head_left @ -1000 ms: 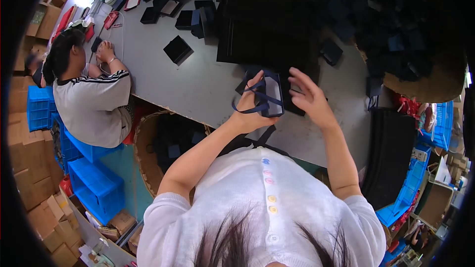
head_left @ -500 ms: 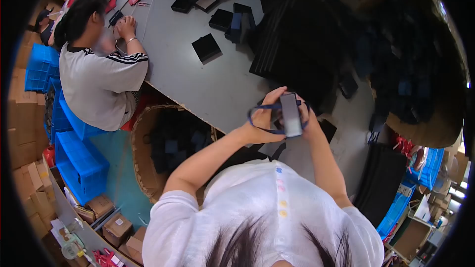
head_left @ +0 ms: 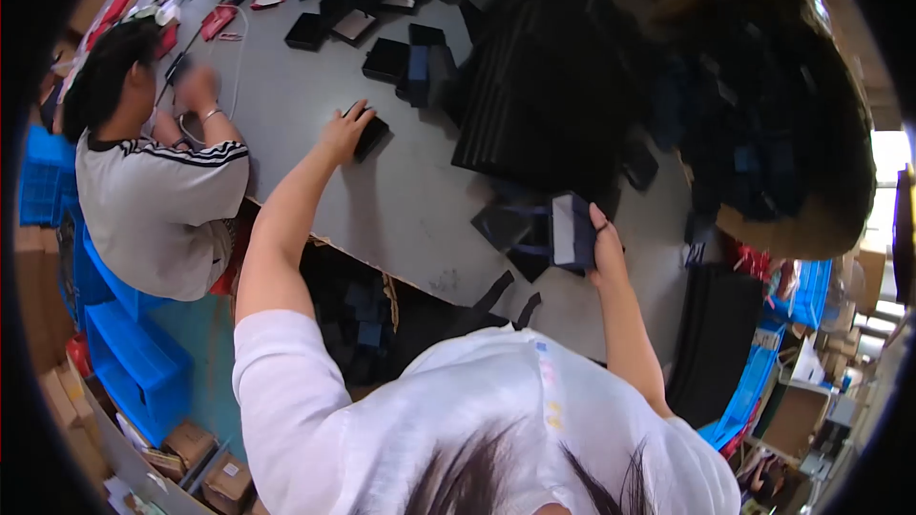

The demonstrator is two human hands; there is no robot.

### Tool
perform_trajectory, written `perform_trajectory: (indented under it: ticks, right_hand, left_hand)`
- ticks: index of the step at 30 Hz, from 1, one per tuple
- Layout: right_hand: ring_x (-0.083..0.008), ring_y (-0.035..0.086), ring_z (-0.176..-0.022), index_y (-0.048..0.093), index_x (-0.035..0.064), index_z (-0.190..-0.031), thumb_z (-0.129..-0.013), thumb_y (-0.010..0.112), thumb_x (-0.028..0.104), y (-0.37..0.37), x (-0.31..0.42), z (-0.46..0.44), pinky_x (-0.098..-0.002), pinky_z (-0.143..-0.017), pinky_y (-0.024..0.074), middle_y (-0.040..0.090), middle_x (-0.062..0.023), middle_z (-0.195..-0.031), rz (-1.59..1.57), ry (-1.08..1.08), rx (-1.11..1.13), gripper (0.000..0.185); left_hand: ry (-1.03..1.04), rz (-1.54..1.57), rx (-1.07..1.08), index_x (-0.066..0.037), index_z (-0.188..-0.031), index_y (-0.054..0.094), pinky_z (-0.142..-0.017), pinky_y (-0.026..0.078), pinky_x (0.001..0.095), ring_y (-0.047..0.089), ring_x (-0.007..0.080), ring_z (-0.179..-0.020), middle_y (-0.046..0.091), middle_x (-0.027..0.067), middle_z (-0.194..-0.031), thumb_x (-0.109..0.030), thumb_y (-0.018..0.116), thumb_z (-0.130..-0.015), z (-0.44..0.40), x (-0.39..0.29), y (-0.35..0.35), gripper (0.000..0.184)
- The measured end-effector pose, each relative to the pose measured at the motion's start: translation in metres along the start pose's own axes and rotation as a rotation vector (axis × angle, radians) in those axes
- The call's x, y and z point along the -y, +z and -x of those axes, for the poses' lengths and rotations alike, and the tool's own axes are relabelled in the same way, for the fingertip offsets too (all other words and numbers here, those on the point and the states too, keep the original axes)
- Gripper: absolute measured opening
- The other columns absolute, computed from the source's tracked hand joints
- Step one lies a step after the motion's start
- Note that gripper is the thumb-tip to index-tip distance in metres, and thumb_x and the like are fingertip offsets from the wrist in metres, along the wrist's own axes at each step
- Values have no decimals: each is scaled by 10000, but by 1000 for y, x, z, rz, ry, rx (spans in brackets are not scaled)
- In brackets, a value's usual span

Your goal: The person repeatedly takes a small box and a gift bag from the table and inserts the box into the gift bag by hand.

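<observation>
My left hand (head_left: 351, 130) reaches out over the grey table and rests on a small black box (head_left: 373, 138), its fingers lying across the left side and top edge. On the right, my right hand (head_left: 608, 246) grips a dark blue box (head_left: 572, 231) with a pale panel facing up, fingers around its right side. Dark ribbon hangs from that box's left side. Flat black pieces (head_left: 503, 226) lie just left of it on the table. Two dark straps (head_left: 493, 293) lie near the table's front edge.
A co-worker (head_left: 162, 200) sits at the left, hands on the grey table (head_left: 296, 95). Stacked black sheets (head_left: 534, 86) stand mid-table. Open boxes (head_left: 385, 59) lie behind. A large carton (head_left: 782, 229) of dark items is at right, blue crates (head_left: 138, 362) at lower left.
My left hand has let go of the dark blue box and moved left and away from me onto the black box. My right hand still holds the blue box, its pale side up.
</observation>
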State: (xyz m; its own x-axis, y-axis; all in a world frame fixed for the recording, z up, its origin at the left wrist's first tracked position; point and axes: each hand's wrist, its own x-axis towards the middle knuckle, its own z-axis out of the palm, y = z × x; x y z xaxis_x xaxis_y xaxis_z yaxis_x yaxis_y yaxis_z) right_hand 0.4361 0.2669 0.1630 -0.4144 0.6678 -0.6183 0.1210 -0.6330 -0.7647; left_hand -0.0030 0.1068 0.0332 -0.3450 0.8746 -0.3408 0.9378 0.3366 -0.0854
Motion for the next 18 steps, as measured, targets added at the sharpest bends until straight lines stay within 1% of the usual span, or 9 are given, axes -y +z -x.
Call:
perform_trajectory:
  ticks: [2, 4, 6, 8, 11, 12, 14, 16, 18]
  right_hand:
    - [-136, 624, -864, 598, 63, -1123, -948, 532, 370, -8, -14, -8, -286, -762, 516, 645, -34, -990, 74, -79, -37, 359]
    - [-119, 608, -866, 599, 66, -1110, -954, 533, 343, -6, -17, -10, -267, -766, 505, 632, -28, -966, 70, -100, -53, 324]
    - [-110, 595, -864, 600, 53, -1101, -953, 541, 330, -1, -24, -16, -252, -759, 493, 625, -24, -953, 237, -206, -14, 320]
    - [-102, 580, -856, 601, 47, -1094, -954, 545, 316, 11, -24, -13, -241, -750, 480, 615, -17, -937, 267, -184, -19, 309]
    - [-95, 523, -833, 608, 40, -1076, -944, 569, 317, 23, -23, -12, -233, -750, 430, 590, -11, -905, 242, -168, 89, 309]
    - [-95, 523, -833, 608, 40, -1076, -944, 569, 317, 26, -22, -11, -233, -750, 430, 590, -11, -905, 241, -168, 101, 309]
    - [-90, 515, -816, 602, 39, -1052, -950, 562, 302, 26, -21, -8, -235, -745, 427, 580, -5, -884, 154, -91, 74, 285]
    - [-87, 509, -805, 598, 43, -1045, -952, 559, 294, 20, -27, -8, -235, -739, 425, 577, -5, -873, 170, -129, 61, 270]
    - [-84, 504, -794, 594, 46, -1038, -955, 556, 285, 13, -31, -6, -235, -734, 423, 575, -5, -863, 193, -168, 47, 256]
  left_hand:
    - [-69, 126, 48, -211, -1379, 364, -883, 493, 408, 445, 368, -1153, 363, 46, -1385, -208, 838, -551, 31, -16, -13, 953]
    - [-112, 244, 0, -143, -1333, 425, -940, 449, 413, 450, 361, -1149, 410, 108, -1277, -239, 864, -481, 62, -47, -30, 963]
    - [12, 955, -348, -97, -1296, 456, -986, 399, 435, 442, 363, -1147, 389, 168, -1262, -237, 855, -481, 109, -109, -52, 919]
    - [142, 1155, -396, -67, -1316, 437, -1000, 387, 436, 428, 373, -1140, 373, 210, -1241, -216, 837, -504, 140, -152, -103, 918]
    - [259, 1080, -432, -73, -1349, 428, -989, 396, 443, 383, 381, -1152, 367, 192, -1245, -170, 807, -530, 151, -190, -120, 908]
    - [249, 1074, -437, -73, -1349, 428, -989, 396, 443, 383, 381, -1152, 367, 192, -1245, -170, 807, -530, 151, -198, -119, 908]
    - [173, 1016, -349, -74, -1349, 428, -977, 402, 455, 356, 389, -1148, 363, 187, -1260, -149, 795, -531, 149, -210, -117, 900]
    - [183, 954, -319, -63, -1348, 423, -974, 406, 466, 351, 394, -1130, 363, 187, -1258, -142, 787, -533, 154, -220, -120, 897]
    - [207, 851, -293, -60, -1346, 434, -982, 394, 443, 364, 373, -1133, 371, 166, -1254, -158, 784, -541, 156, -228, -121, 883]
